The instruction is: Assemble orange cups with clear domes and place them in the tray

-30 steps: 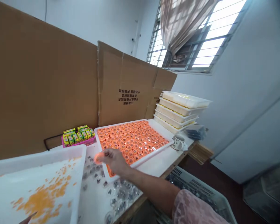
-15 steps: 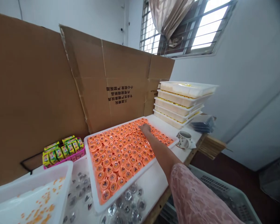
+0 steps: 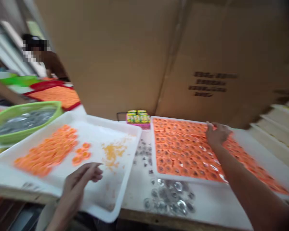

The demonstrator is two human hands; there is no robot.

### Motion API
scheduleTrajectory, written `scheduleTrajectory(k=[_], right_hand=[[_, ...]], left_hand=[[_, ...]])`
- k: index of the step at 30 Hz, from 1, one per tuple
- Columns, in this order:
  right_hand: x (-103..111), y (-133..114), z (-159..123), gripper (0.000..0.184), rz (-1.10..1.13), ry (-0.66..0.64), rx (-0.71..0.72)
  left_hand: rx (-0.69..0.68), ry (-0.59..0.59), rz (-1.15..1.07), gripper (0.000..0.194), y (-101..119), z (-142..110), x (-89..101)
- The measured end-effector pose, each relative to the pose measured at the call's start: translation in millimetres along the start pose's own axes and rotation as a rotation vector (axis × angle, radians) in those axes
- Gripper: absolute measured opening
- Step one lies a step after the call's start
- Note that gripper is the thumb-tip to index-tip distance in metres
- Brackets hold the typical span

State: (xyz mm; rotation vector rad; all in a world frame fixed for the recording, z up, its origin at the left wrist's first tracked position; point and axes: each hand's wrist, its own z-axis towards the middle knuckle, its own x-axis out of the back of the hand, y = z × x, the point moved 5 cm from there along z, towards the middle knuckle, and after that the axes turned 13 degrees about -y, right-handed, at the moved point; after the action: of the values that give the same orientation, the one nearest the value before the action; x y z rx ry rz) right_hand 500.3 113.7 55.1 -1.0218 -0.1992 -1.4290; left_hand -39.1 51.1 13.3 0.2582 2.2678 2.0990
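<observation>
My right hand (image 3: 218, 133) reaches over the far right part of a white tray (image 3: 153, 144) packed with round orange pieces (image 3: 180, 147) that have dark prints in their centres. Its fingers are bent together at the pieces; blur hides what they hold. On the left, my left hand (image 3: 86, 176) hovers above a second white tray (image 3: 127, 173). Its fingers are curled closed, and I cannot make out anything in them. In that tray lie a flat cluster of plain orange pieces (image 3: 50, 150), a few separate ones (image 3: 82, 154) and yellow-orange scraps (image 3: 113, 154).
Clear domed pieces (image 3: 170, 199) lie at the table's front edge. Behind stand a pink basket of small yellow-green boxes (image 3: 138, 118) and tall cardboard (image 3: 125, 54). A green basket (image 3: 55, 109) and a person (image 3: 53, 64) are leftward. Stacked trays (image 3: 274, 138) stand rightward.
The view has swung left and down, bringing the left tray, the green basket and a person into sight. My left hand has come into view. My right hand is still over the printed pieces.
</observation>
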Motion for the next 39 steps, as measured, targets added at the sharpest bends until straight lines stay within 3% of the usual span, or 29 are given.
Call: scheduleTrajectory(k=[3,4,6,8,11,13,15,20,24,28,32,34,36,39], right_hand=[[-36,-66,-4,0.034,0.130,-0.043,0.105],[-49,-99,-12,0.030,0.219,-0.118,0.176],[-79,-178,-40,0.023,0.404,-0.422,0.376],[-109,-259,-83,0.019,0.488,-0.745,0.582],[-149,-352,-149,0.011,0.488,-1.040,0.750],[-170,-393,-186,0.017,0.447,-1.175,0.867],[-189,-417,-213,0.029,0.376,-1.263,0.943],[-217,-431,-237,0.034,0.246,-1.295,0.928],[-216,-428,-237,0.026,0.221,-1.257,0.894],[-187,-420,-220,0.021,0.309,-1.108,0.914],[-140,-399,-197,0.021,0.431,-0.935,0.865],[-118,-385,-193,0.021,0.472,-0.913,0.810],[-100,-372,-194,0.020,0.480,-0.916,0.767],[-81,-359,-201,0.017,0.468,-0.942,0.745]], left_hand=[[0.040,-0.330,0.038,0.029,0,5,-14.2],[0.047,-0.417,0.045,0.029,1,6,-19.2],[0.033,-0.529,0.056,0.030,5,6,-26.2],[-0.002,-0.561,0.067,0.032,8,4,-27.7],[-0.043,-0.534,0.047,0.034,8,2,-22.6],[-0.065,-0.493,0.020,0.034,7,2,-16.9],[-0.093,-0.453,0.017,0.034,6,3,-11.8],[-0.143,-0.418,0.063,0.035,3,5,-7.2],[-0.163,-0.343,0.043,0.035,2,6,-3.4],[-0.148,-0.103,0.000,0.032,-5,10,9.4],[-0.158,0.245,-0.120,0.024,-17,12,27.5],[-0.160,0.326,-0.208,0.028,-21,15,31.2],[-0.096,0.224,-0.332,0.041,-23,21,25.1],[0.050,-0.105,-0.491,0.052,-18,27,2.0]])
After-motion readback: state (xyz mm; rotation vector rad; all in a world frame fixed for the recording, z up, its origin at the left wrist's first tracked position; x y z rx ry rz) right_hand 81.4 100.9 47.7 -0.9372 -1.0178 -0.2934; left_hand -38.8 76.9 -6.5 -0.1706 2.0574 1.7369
